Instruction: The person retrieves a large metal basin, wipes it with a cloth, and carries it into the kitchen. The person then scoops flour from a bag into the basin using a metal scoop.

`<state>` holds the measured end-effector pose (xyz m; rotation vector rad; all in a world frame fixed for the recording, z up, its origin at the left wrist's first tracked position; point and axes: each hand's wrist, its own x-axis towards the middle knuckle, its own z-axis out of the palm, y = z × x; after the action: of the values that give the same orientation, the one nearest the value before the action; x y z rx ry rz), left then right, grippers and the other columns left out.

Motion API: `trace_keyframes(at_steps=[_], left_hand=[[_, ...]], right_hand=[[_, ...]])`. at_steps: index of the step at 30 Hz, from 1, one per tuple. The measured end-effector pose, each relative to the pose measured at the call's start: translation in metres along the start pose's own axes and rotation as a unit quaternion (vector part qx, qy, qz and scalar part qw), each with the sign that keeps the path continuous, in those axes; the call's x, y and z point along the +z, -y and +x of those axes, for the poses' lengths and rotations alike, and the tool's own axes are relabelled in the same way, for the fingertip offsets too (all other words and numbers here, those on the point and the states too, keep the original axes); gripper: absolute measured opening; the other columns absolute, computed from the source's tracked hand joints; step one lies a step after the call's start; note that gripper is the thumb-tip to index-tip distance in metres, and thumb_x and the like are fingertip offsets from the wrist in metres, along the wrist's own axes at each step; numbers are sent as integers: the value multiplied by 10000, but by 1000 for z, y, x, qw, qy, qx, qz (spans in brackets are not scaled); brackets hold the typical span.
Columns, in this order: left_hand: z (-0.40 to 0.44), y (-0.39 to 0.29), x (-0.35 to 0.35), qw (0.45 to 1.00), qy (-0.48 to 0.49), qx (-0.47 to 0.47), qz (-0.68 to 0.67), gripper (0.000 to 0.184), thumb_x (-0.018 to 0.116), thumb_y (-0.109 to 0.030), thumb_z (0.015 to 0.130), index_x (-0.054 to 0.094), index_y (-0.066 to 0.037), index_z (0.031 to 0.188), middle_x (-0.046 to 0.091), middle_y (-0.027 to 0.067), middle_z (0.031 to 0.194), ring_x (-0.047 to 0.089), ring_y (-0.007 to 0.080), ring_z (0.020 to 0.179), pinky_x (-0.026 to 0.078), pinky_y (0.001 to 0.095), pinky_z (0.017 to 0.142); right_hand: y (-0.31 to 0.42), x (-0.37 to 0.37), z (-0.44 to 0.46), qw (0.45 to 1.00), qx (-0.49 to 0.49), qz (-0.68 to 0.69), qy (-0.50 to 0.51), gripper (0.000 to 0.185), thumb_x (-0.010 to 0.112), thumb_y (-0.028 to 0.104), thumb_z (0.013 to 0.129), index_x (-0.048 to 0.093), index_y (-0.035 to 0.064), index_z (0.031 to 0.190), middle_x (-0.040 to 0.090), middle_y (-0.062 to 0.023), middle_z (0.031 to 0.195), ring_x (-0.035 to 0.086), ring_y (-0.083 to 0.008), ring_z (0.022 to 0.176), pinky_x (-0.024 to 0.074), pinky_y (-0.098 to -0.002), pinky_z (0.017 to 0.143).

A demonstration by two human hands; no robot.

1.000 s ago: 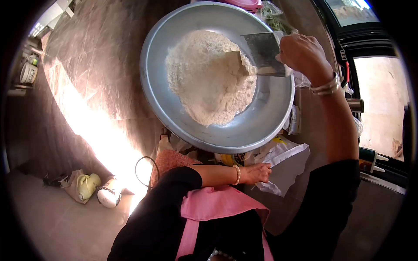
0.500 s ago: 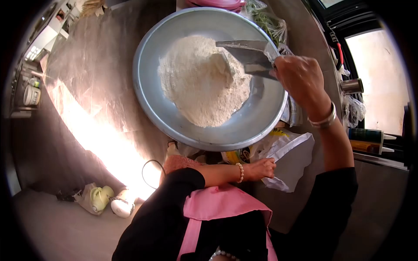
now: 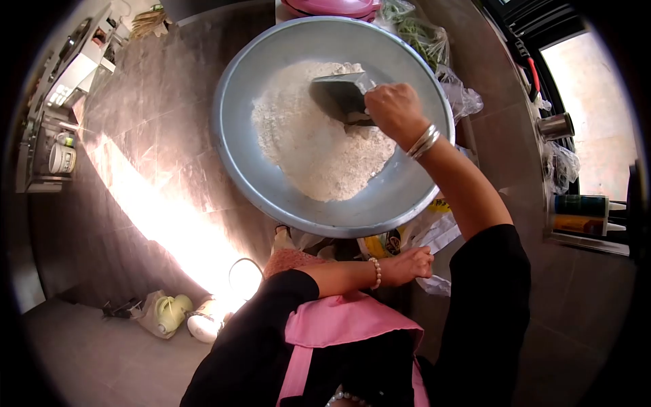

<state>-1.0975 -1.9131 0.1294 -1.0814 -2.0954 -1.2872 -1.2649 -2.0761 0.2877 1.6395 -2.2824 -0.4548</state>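
Observation:
A wide metal bowl [image 3: 239, 139] holds a large heap of white, flour-like powder [image 3: 298, 152]. My right hand [image 3: 395, 112] is closed around a metal scoop [image 3: 339, 93], whose blade is down at the upper right part of the heap. Below the bowl, my left hand [image 3: 407, 266] is closed at the edge of a white bag [image 3: 439, 229] with yellow and black print. My left forearm partly covers that bag, and the bowl's rim hides more of it.
A pink lidded item [image 3: 336, 7] stands behind the bowl. Greens in clear plastic [image 3: 424, 37] lie at its upper right. On the window ledge are a metal cup [image 3: 556, 126] and some tubes [image 3: 582, 216]. A yellow-green bottle [image 3: 173, 312] stands on the floor at lower left.
My right hand has moved left over the bowl, bringing the scoop from its right side onto the powder. My left hand stays by the bag, whose opening looks narrower now.

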Motion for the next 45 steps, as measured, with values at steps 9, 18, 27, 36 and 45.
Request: trace_keyframes(at_steps=[9, 18, 27, 36, 45], left_hand=[[5, -7, -7, 998, 40, 16, 42, 65, 526, -121, 647, 550, -136, 589, 501, 14, 639, 490, 180, 735, 387, 288, 705], [19, -4, -2, 999, 13, -6, 48, 56, 535, -115, 616, 501, -134, 576, 534, 11, 601, 515, 169, 739, 377, 289, 735], [21, -7, 2, 999, -25, -11, 20, 50, 549, -126, 644, 552, -118, 693, 514, 28, 629, 507, 217, 731, 404, 358, 714], [28, -1, -9, 992, 99, -42, 59, 131, 568, -59, 605, 547, -101, 727, 580, 0, 761, 539, 190, 744, 382, 330, 728], [52, -7, -3, 987, 132, -46, 84, 179, 614, -14, 585, 572, -105, 734, 610, -26, 773, 563, 153, 726, 357, 295, 720]], right_hand=[[-29, -86, -46, 998, 46, 26, -31, 185, 626, 209, 744, 595, 81, 615, 602, -76, 596, 607, -213, 561, 471, -304, 533], [-35, -76, -76, 969, 201, 137, 52, 263, 606, 316, 779, 638, 59, 736, 633, -109, 717, 621, -264, 668, 479, -360, 597], [-67, -18, -184, 638, 375, 670, 64, 400, 612, 438, 799, 640, 43, 748, 527, 4, 550, 446, -55, 434, 320, -192, 384], [-90, -50, -422, 568, 515, 635, 90, 338, 579, 374, 832, 592, 66, 694, 510, 25, 560, 452, -47, 456, 329, -187, 389], [-86, 29, -462, 801, 443, 284, 285, 283, 636, 291, 762, 626, 13, 709, 607, -124, 663, 608, -261, 614, 480, -351, 566]])
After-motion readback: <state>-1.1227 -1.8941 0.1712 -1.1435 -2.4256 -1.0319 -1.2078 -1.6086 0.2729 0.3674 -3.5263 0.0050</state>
